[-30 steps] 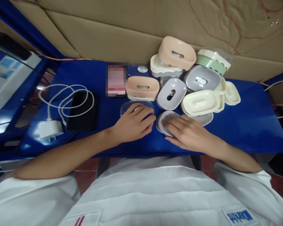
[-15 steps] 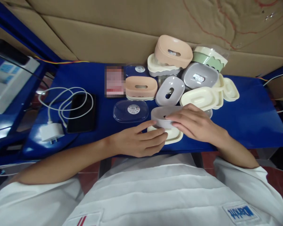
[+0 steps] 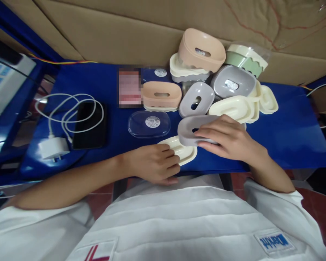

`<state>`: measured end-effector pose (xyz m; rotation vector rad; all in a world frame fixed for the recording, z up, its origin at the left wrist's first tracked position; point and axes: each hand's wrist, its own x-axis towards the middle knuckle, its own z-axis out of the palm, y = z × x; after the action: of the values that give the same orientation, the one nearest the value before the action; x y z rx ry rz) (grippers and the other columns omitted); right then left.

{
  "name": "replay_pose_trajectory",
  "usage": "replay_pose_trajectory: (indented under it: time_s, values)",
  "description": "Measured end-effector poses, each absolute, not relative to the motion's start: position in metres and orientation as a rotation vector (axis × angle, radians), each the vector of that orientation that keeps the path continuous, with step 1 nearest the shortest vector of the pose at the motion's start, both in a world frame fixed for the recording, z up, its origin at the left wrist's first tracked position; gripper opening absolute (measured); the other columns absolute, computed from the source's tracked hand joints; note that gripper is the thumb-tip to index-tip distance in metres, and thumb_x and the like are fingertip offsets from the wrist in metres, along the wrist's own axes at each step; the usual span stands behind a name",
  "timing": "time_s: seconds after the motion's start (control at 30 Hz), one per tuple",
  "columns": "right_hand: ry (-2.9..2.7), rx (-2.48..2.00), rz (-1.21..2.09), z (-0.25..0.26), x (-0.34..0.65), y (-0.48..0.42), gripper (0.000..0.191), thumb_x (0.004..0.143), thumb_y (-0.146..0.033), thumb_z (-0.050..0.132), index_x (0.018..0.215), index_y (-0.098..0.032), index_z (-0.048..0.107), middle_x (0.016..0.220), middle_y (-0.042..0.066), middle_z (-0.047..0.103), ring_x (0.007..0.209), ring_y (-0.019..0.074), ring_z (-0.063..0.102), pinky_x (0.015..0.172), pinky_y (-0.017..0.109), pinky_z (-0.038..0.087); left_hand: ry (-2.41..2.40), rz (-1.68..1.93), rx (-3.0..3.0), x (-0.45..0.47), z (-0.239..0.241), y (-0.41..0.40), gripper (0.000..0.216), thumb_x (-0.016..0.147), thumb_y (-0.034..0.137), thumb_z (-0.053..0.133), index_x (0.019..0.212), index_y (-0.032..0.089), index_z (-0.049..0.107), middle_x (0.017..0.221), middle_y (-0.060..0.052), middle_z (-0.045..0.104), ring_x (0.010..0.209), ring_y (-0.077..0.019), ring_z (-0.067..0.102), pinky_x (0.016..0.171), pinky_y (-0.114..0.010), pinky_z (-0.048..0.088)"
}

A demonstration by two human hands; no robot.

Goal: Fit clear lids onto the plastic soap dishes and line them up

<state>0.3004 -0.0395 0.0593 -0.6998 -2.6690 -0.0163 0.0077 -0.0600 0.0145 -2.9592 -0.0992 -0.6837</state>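
My right hand (image 3: 228,137) grips the right side of a greyish-lilac oval soap dish (image 3: 185,133) with a slot in its floor, thumb and fingers closed over its rim. The dish is tilted and overlaps the far right edge of a cream oval soap tray (image 3: 189,153) near the table's front edge. My left hand (image 3: 153,163) has its fingers curled over the left part of that cream tray, which they partly hide. A clear oval lid (image 3: 141,125) with a round sticker lies beyond my left hand.
Behind are a peach dish (image 3: 152,95), another lilac dish (image 3: 203,88), a grey dish (image 3: 224,88), a stacked peach dish (image 3: 188,49), a green piece (image 3: 237,61) and several cream trays (image 3: 228,107). A phone (image 3: 91,136), cable and white charger (image 3: 54,148) lie left on the blue table (image 3: 293,137).
The lilac dish has come off the cream tray, moving slightly right and away in my right hand. My left hand's fingers have curled, and the cream tray has shifted left.
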Motion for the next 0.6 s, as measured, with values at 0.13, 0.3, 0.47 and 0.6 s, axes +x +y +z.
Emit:
replay_pose_trajectory:
  time_s: [0.13, 0.3, 0.47, 0.6]
  values:
    - [-2.762, -0.605, -0.107, 0.054, 0.292, -0.042, 0.023, 0.113, -0.036, 0.058, 0.122, -0.020, 0.072, 0.109, 0.003, 0.082, 0.095, 0.0170, 0.075, 0.084, 0.035, 0.052, -0.291, -0.718, -2.887, -0.005, 0.031, -0.040, 0.027, 0.104, 0.030, 0.060, 0.079, 0.021, 0.062, 0.073, 0.000, 0.064, 0.063, -0.0159, 0.057, 0.063, -0.032, 0.045]
    - [-2.723, -0.652, -0.240, 0.053, 0.298, -0.041, 0.029, 0.112, -0.039, 0.061, 0.132, -0.019, 0.070, 0.117, 0.007, 0.081, 0.103, 0.0199, 0.073, 0.089, 0.037, 0.048, -0.596, -0.634, -2.706, -0.018, 0.031, -0.010, 0.017, 0.100, 0.022, 0.060, 0.085, 0.020, 0.068, 0.082, -0.002, 0.069, 0.075, -0.0187, 0.064, 0.072, -0.034, 0.049]
    - [-2.736, -0.838, -0.295, 0.053, 0.309, -0.033, 0.033, 0.111, -0.039, 0.061, 0.140, -0.024, 0.067, 0.132, 0.010, 0.078, 0.113, 0.0252, 0.071, 0.096, 0.041, 0.044, -0.860, -0.608, -2.739, -0.016, 0.016, -0.004, 0.017, 0.101, 0.025, 0.058, 0.098, 0.018, 0.074, 0.100, -0.009, 0.075, 0.090, -0.0259, 0.071, 0.080, -0.041, 0.054]
    - [-2.617, -1.063, -0.429, 0.067, 0.325, -0.027, 0.037, 0.109, -0.040, 0.065, 0.143, -0.027, 0.066, 0.135, 0.010, 0.077, 0.114, 0.0298, 0.072, 0.099, 0.046, 0.043, -0.854, -0.577, -2.753, -0.012, 0.007, -0.006, 0.025, 0.102, 0.025, 0.059, 0.119, 0.017, 0.075, 0.117, -0.013, 0.076, 0.106, -0.0301, 0.073, 0.093, -0.047, 0.056]
